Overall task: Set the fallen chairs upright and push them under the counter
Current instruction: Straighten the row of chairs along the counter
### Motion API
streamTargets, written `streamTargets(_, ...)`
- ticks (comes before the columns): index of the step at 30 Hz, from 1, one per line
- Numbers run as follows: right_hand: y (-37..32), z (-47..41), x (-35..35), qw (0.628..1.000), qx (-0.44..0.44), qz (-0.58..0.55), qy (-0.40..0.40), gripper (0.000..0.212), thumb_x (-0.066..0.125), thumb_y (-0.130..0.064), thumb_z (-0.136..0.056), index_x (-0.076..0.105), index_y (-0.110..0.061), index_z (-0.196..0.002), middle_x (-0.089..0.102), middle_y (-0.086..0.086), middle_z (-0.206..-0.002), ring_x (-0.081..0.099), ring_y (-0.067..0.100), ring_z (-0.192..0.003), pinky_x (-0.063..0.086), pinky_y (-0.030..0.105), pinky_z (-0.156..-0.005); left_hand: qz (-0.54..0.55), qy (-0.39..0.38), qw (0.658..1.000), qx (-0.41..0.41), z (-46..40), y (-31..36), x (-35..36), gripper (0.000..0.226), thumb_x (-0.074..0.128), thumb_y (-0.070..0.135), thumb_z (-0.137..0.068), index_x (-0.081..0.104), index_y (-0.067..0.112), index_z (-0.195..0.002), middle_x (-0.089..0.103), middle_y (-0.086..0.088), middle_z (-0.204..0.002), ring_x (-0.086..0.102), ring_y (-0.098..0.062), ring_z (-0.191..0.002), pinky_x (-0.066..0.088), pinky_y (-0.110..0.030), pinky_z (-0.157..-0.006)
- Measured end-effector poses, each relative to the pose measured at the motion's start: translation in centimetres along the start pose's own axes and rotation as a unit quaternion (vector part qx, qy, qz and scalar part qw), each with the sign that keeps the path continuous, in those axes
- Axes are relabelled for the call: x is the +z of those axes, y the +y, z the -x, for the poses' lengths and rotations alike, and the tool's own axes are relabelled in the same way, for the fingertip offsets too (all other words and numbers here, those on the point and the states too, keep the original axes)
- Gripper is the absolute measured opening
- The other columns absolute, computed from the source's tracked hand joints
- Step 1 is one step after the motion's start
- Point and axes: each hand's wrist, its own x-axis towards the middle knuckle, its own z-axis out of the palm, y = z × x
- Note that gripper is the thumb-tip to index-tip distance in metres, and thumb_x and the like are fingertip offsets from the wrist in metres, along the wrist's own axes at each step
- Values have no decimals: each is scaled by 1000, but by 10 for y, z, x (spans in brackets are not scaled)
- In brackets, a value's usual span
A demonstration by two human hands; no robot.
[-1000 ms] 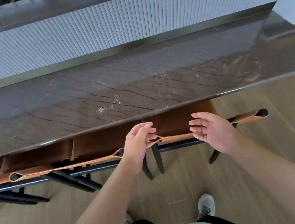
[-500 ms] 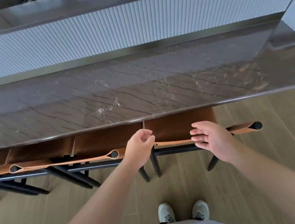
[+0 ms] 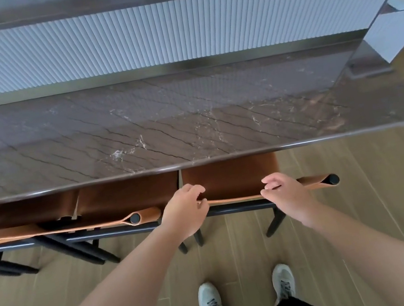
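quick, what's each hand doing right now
Left hand: fingers curled over the backrest of the rightmost chair, gripping it.
Right hand: fingers curled at the same backrest; a firm grip cannot be told.

Three chairs stand side by side, seats under the desk (image 3: 189, 117). The right chair (image 3: 231, 174) stands upright at the desk's near edge. The middle chair (image 3: 127, 192) is just left of it, the left chair (image 3: 23, 212) beyond that.
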Motion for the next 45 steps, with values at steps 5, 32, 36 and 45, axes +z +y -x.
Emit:
streamTargets(5, 24, -21, -23, 919, -179, 351, -17, 41, 62, -32, -89, 55, -24, -129, 54, -8, -119, 55, 15, -105, 46, 29, -79, -289, -91, 950, 79, -3, 23, 15, 39, 41, 41, -97, 48, 25, -132, 59, -2, -121, 55, -27, -111, 40, -41, -92)
streamTargets(32, -5, -24, 62, 787, -337, 517, -4, 35, 76, 3, -63, 61, -8, -92, 54, 8, -73, 53, 28, -60, 39, 35, -46, -332, -79, 936, 86, -10, -16, 2, 42, 65, 10, -81, 48, 22, -118, 51, 0, -116, 45, -26, -108, 39, -35, -83)
streamTargets(36, -8, -21, 65, 794, -309, 523, -4, 28, 74, 1, -71, 62, -10, -94, 55, 8, -77, 54, 27, -65, 46, 35, -50, -314, -89, 941, 90, -12, -18, 0, 46, 70, 11, -80, 47, 23, -118, 50, 1, -117, 46, -26, -106, 43, -34, -80)
streamTargets(45, -10, -23, 65, 804, -287, 521, -10, 29, 65, 2, -80, 56, -17, -101, 50, 2, -85, 50, 23, -72, 44, 34, -54, -266, -83, 956, 97, -16, -18, -1, 38, 58, 5, -87, 52, 23, -120, 50, 0, -111, 41, -24, -97, 41, -32, -65)
